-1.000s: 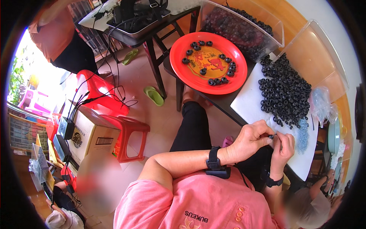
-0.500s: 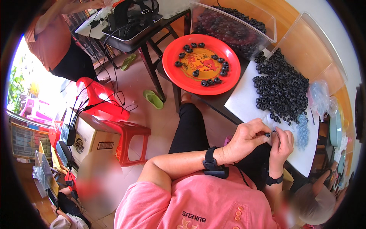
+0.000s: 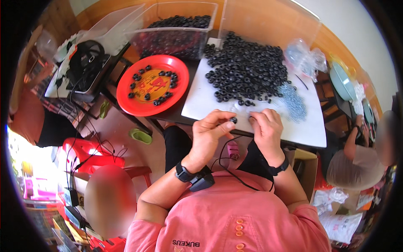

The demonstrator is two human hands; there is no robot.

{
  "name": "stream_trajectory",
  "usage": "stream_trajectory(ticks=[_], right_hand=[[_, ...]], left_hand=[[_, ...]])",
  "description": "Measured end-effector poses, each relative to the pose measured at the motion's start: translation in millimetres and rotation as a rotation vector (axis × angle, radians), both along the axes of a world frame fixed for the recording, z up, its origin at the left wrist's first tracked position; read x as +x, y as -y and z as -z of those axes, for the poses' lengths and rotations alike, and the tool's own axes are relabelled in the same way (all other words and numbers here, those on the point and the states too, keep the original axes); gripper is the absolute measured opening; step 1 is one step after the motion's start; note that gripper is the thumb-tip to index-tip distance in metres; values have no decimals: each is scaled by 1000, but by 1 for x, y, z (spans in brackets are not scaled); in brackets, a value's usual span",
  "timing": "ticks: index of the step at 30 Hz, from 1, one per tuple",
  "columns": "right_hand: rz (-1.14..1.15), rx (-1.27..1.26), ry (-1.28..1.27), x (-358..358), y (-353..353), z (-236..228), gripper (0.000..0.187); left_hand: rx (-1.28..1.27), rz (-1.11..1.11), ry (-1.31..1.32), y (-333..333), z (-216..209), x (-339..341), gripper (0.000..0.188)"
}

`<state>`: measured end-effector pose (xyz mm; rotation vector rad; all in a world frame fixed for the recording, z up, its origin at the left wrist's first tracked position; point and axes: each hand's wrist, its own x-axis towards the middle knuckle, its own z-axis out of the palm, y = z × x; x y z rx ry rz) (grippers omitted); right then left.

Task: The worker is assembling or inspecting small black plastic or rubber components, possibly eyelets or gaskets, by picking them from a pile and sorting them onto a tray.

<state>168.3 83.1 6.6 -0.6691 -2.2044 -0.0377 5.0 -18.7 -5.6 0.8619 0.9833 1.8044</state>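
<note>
My left hand (image 3: 212, 132) pinches a small black round part (image 3: 233, 120) with a hole in it, between thumb and fingertips. A short gap to its right, my right hand (image 3: 268, 131) has its fingers bent together; a dark bit shows at the tips, too small to name. Both hands are over the near edge of a white board (image 3: 194, 101). A large heap of similar black parts (image 3: 247, 71) lies on the board, with a patch of tiny light-blue pieces (image 3: 292, 104) beside it. Left of the board, a red plate (image 3: 126, 101) carries several black parts.
Behind the plate stands a clear bin (image 3: 171, 30) of black parts. Clear plastic bags (image 3: 304, 59) lie behind the board's right side. A black cable (image 3: 237, 178) hangs before my shirt. Other people are at left and right (image 3: 354, 168). A red stool (image 3: 90, 155) stands at left.
My view has turned, so the plate and heap appear farther left. My hands, close together at the fingertips before, are now apart, with the black part in my left hand.
</note>
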Motion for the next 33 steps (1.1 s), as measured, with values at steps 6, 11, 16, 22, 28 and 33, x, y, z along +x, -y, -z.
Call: stream_trajectory(ticks=[6, 11, 16, 22, 28, 33], right_hand=[[0, -27, 0, 5, -2, 2, 15], [-1, -21, 1, 8, -2, 3, 15], [-20, -31, 4, 10, -4, 3, 14], [-38, -31, -34, 13, -5, 5, 16], [-47, -58, -55, 15, -4, 5, 16], [-94, -135, -193, 20, -5, -5, 16]], left_hand=[[-68, 44, 66, 0, -3, -6, 26], [-39, 45, 82, 2, -2, -4, 26], [-48, 80, 88, 3, -4, -10, 23], [-125, 68, 31, 3, -23, -5, 27], [-124, 180, 77, -13, -29, 2, 25], [-145, 244, 90, -35, -19, 12, 25]])
